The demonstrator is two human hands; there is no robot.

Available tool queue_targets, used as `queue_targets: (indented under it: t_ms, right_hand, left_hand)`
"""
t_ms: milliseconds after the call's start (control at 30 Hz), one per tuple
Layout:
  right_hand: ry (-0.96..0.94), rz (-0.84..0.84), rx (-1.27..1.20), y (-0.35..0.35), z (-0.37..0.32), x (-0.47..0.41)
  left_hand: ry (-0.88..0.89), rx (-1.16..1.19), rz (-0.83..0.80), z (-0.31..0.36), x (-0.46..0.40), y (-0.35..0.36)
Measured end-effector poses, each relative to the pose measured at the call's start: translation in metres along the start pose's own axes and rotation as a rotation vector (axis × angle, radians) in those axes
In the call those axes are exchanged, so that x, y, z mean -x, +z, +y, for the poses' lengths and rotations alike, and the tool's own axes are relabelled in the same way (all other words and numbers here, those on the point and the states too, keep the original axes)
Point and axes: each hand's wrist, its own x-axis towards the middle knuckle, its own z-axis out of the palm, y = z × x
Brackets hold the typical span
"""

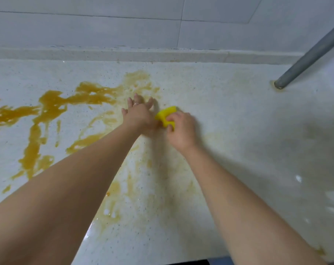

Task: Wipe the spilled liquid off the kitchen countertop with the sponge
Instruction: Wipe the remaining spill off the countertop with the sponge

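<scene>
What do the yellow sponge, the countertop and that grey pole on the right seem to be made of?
Sponge: soft foam, matte, apparently bending in the right hand.
Countertop: looks like polished stone or composite, white with fine dark specks and glossy highlights.
Pole: probably metal or painted pipe, smooth dull grey; cannot say which.

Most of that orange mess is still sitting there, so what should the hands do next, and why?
Probably sweep the sponge, gripped by the right hand, leftward into the thick orange spill. Only faint smears show near the hands, while the heavy pools lie left of the open left hand.
</scene>
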Motion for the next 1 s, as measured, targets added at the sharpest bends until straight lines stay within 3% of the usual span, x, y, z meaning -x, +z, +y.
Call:
queue_targets:
  t_ms: [67,200,233,333,400,533,567,667,733,867,900,1000]
  right_hand:
    - [-0.037,0.056,0.016,0.002,0.007,0.008]
    - [0.435,0.284,0.034,-0.021,0.063,0.018]
    - [0.400,0.274,0.022,-0.017,0.052,0.022]
    - [-0.001,0.094,-0.041,0.012,0.002,0.036]
    - [-0.062,0.111,-0.025,0.011,0.008,0.040]
    - [0.460,0.286,-0.049,-0.021,0.055,0.030]
    - [0.456,0.273,-0.053,-0.019,0.044,0.030]
    - [0.086,0.037,-0.080,0.005,0.000,0.042]
    - [-0.019,0.000,-0.046,0.005,0.004,0.047]
    - [0.435,0.218,-0.006,-0.023,0.055,0.031]
    - [0.437,0.209,-0.004,-0.023,0.049,0.031]
    - [0.023,-0.045,0.004,0.002,0.006,0.044]
  left_hand:
    - [-0.019,0.029,-0.021,-0.005,0.010,0.005]
    - [-0.006,0.015,-0.089,-0.007,0.030,0.014]
    - [-0.003,0.014,-0.083,-0.007,0.031,0.014]
    - [-0.006,0.026,-0.077,-0.009,0.031,0.014]
    - [0.009,0.033,-0.059,-0.010,0.030,0.015]
    - [0.021,0.017,-0.048,-0.013,0.030,0.018]
    - [0.015,0.024,-0.047,-0.013,0.029,0.016]
    - [0.003,0.041,-0.043,-0.010,0.031,0.015]
    - [0.001,0.039,-0.040,-0.009,0.033,0.016]
    - [0.006,0.035,-0.046,-0.011,0.032,0.016]
    - [0.003,0.039,-0.044,-0.011,0.032,0.016]
    - [-0.002,0.052,-0.032,-0.010,0.031,0.016]
